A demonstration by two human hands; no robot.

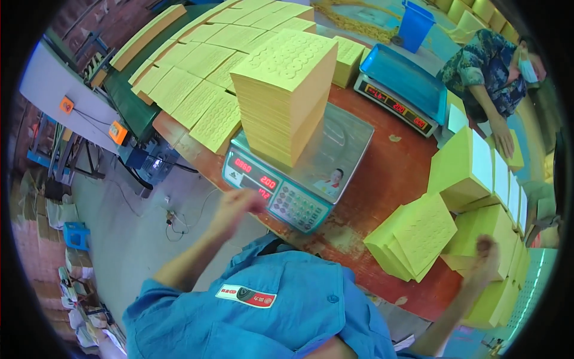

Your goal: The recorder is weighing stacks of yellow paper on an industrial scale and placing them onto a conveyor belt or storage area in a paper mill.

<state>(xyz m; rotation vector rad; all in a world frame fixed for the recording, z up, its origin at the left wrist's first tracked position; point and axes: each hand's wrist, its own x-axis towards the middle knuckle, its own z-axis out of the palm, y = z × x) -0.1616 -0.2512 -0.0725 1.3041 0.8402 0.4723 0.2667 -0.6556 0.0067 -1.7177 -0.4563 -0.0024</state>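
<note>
A tall stack of yellow embossed paper [278, 90] stands on the metal pan of a digital scale [353, 134] with lit red digits. My left hand [236, 209], blurred, hovers by the near edge of the scale's display, and its fingers look bunched. On the right, my right hand [484, 251] is over the side of a yellow paper block [496, 221]; blur hides its fingers, and contact cannot be told. Left of that block, a smaller, slightly fanned pile of yellow paper [412, 236] rests on the red table [353, 221].
Many yellow paper stacks [209, 78] cover the far left. A second scale with a blue tray [403, 78] stands at the far right, near a blue bin [415, 27]. A co-worker [487, 78] reaches over stacks topped with white sheets [481, 158]. A blue stool [76, 235] is on the floor.
</note>
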